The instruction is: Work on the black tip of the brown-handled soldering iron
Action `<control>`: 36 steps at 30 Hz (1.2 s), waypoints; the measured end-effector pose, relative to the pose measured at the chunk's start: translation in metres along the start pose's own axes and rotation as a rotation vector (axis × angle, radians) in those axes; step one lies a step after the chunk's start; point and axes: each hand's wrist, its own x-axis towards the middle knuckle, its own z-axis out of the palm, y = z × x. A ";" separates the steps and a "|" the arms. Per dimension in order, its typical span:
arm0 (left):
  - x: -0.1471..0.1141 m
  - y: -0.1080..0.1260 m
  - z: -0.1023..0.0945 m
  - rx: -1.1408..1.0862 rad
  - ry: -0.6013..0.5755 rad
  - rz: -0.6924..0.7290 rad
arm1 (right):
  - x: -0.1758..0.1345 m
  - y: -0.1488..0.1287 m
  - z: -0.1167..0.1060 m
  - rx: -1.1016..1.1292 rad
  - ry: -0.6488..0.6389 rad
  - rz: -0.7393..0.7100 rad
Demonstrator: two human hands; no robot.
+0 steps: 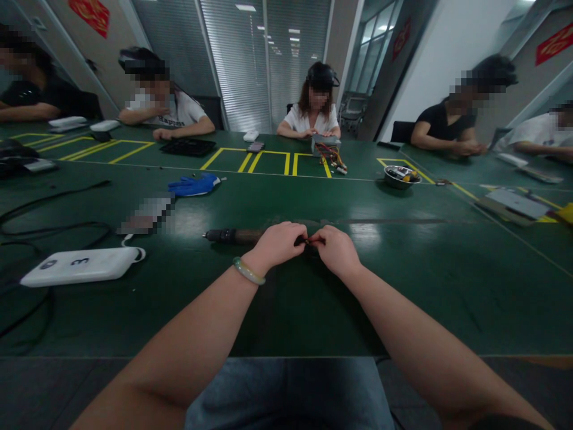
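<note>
Close together over the green table point(286, 322), my left hand point(283, 243) and my right hand point(336, 249) meet fingertip to fingertip. Both are closed in a pinch. A small dark piece shows between the fingertips, too small and too covered to name. Just behind and left of my left hand lies an electric screwdriver point(235, 236), its black nose pointing left. My left hand hides the rear part of its body. A pale bangle circles my left wrist.
Left of me lie a white power bank point(83, 266), a phone point(147, 216), black cables point(54, 224) and a blue glove point(194, 185). Farther back stand a metal bowl of small parts point(401, 177) and a metal box with coloured wires point(326, 146). Several people sit around the table.
</note>
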 end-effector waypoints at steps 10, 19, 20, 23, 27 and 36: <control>0.000 -0.002 0.003 -0.032 0.022 0.015 | 0.001 0.001 0.006 0.021 -0.024 0.115; 0.000 -0.002 0.003 -0.038 0.036 0.028 | 0.009 0.012 0.008 0.055 -0.174 0.204; 0.000 -0.001 0.003 -0.033 0.039 0.029 | 0.010 0.013 0.008 0.068 -0.183 0.221; -0.001 0.004 0.000 -0.025 0.067 0.013 | 0.012 0.014 0.009 0.086 -0.203 0.258; -0.001 0.013 -0.006 -0.065 0.209 -0.001 | 0.011 0.012 0.008 0.078 -0.205 0.279; -0.007 0.015 -0.010 -0.227 0.131 0.219 | 0.024 0.033 -0.012 0.021 -0.290 0.374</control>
